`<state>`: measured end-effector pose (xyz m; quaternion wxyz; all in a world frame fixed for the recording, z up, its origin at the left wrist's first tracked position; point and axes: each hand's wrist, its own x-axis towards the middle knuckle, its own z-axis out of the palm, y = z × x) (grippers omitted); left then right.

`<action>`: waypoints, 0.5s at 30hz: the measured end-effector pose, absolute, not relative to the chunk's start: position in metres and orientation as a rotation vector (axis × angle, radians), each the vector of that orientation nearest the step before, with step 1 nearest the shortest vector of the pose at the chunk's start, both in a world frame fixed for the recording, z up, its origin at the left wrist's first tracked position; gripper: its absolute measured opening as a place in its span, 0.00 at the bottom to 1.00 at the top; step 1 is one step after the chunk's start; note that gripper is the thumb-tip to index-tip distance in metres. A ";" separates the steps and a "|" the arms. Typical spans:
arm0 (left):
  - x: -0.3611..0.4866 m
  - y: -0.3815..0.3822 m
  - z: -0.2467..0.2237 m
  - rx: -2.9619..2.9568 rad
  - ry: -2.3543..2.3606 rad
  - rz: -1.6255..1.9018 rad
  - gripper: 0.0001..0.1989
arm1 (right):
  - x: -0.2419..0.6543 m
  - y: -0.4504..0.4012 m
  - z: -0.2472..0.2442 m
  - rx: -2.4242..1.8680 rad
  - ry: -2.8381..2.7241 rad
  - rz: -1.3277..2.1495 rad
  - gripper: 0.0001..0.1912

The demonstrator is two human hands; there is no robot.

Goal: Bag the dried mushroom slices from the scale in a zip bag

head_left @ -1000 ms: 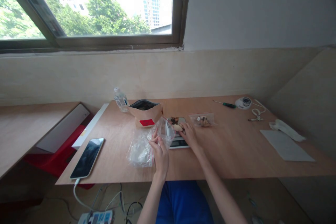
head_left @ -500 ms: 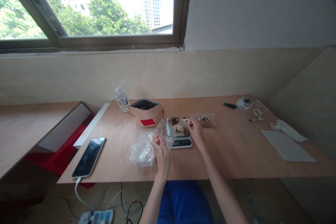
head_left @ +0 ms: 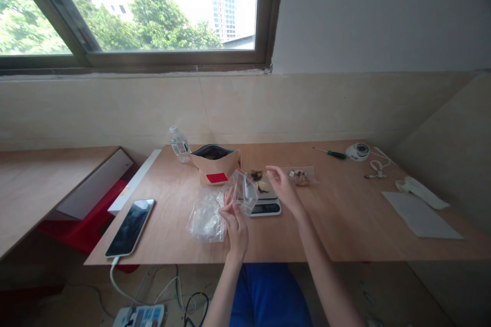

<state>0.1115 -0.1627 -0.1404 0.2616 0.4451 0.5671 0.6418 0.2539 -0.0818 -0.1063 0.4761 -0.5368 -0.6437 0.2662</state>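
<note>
Clear, thin plastic makes up the small zip bag point(head_left: 244, 191) that we hold up just above the wooden desk point(head_left: 345, 225), near its front edge and a little left of centre. Our left hand point(head_left: 235, 222) pinches the bag by its left rim, keeping the mouth open toward the right. We judge it very light, soft and floppy, probably slick between the fingers, so the firmer zip rim looks like the best place to grip.

Our right hand point(head_left: 283, 187) hovers just right of the bag, above a small kitchen scale point(head_left: 264, 202), fingers loosely curled; we cannot tell whether it holds anything. Brown dried pieces point(head_left: 261, 180), small and irregular, lie on the scale's platform. They look light and perhaps brittle.

A pile of spare clear bags point(head_left: 205, 217) lies flat on the desk to the left, touching our left hand. Behind stands an open brown paper pouch point(head_left: 215, 164) with a red label, and a water bottle point(head_left: 178, 144) further left. A filled bag point(head_left: 300, 176) lies right of the scale. A phone point(head_left: 129, 227) rests at the near left edge, and a screwdriver point(head_left: 330, 153) at the far right.
</note>
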 end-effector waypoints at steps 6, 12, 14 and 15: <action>0.110 -0.167 -0.147 1.198 1.492 1.763 0.10 | 0.255 -0.069 -0.168 -1.538 -1.918 0.327 0.14; 0.110 -0.167 -0.150 1.233 1.462 1.769 0.09 | 0.253 -0.072 -0.169 -1.656 -1.917 0.347 0.13; 0.109 -0.166 -0.150 1.222 1.470 1.769 0.09 | 0.255 -0.075 -0.157 -1.572 -1.879 0.466 0.14; 0.109 -0.165 -0.150 1.223 1.474 1.767 0.10 | 0.256 -0.077 -0.150 -1.518 -1.848 0.533 0.14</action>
